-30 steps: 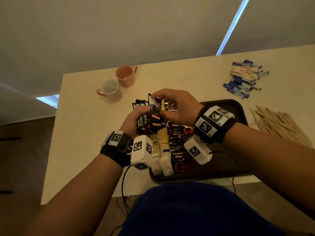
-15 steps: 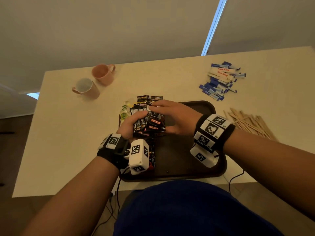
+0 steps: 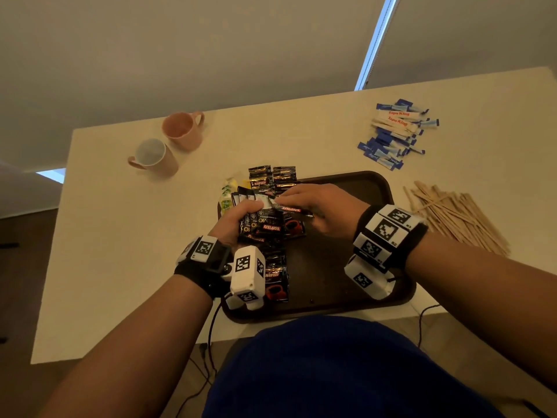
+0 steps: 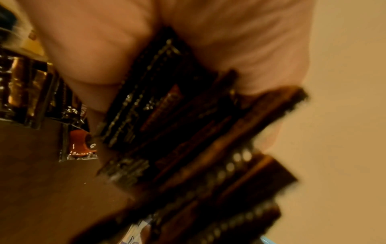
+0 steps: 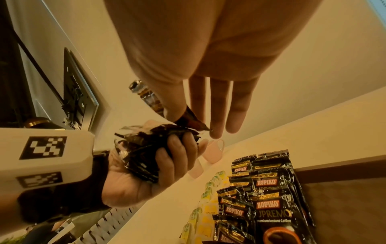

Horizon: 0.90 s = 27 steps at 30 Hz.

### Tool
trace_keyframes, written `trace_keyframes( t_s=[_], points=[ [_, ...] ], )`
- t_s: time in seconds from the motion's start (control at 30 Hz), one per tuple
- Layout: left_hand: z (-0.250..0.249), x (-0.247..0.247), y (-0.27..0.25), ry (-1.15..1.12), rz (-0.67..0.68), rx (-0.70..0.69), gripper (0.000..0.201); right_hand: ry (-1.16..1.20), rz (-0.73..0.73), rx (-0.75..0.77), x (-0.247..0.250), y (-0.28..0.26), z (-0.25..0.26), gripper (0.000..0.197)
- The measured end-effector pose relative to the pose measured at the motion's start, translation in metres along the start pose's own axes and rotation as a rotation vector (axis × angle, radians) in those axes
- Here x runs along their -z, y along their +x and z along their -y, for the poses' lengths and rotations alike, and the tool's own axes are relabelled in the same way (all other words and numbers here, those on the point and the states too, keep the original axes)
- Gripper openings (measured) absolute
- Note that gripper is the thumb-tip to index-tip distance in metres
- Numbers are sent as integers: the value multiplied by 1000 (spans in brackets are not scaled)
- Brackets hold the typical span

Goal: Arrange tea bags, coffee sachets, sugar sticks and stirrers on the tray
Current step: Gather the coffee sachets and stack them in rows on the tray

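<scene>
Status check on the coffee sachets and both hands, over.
Left hand grips the sachet bundle above the tray. Right hand pinches one sachet off it. Nothing blocking.

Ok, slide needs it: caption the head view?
Left hand grips black coffee sachets; right hand pinches one above brown tray.
</scene>
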<state>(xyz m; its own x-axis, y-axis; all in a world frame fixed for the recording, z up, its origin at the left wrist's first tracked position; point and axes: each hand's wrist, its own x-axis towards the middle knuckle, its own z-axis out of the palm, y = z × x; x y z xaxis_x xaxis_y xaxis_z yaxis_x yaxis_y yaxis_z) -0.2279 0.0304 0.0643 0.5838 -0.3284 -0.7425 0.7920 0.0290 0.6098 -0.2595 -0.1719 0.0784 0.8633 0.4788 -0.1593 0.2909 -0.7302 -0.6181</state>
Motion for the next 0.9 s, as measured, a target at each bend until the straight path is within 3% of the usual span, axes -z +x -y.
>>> trace_keyframes(
  t_s=[0.13,0.3,0.43,0.53,0.67,0.77,0.9],
  points=[
    [6,15,6,-24,-3,4,25,162,-188,-185,-15,-1,-13,30],
    [12,30,10,-33,-6,25,17,254,-17,-519,-45,1,-45,18],
    [16,35,10,-45,-24,37,45,361,-36,-706,-69,7,-63,19],
    [17,37,11,-87,-5,35,35,376,-10,-758,-80,14,-68,20],
    [17,39,12,-94,-26,39,56,356,10,-794,-87,22,-73,28],
    [16,38,13,-102,-14,32,53,322,13,-822,-91,26,-77,28],
    [18,38,14,-121,-14,34,69,252,15,-834,-93,26,-77,33]
  ],
)
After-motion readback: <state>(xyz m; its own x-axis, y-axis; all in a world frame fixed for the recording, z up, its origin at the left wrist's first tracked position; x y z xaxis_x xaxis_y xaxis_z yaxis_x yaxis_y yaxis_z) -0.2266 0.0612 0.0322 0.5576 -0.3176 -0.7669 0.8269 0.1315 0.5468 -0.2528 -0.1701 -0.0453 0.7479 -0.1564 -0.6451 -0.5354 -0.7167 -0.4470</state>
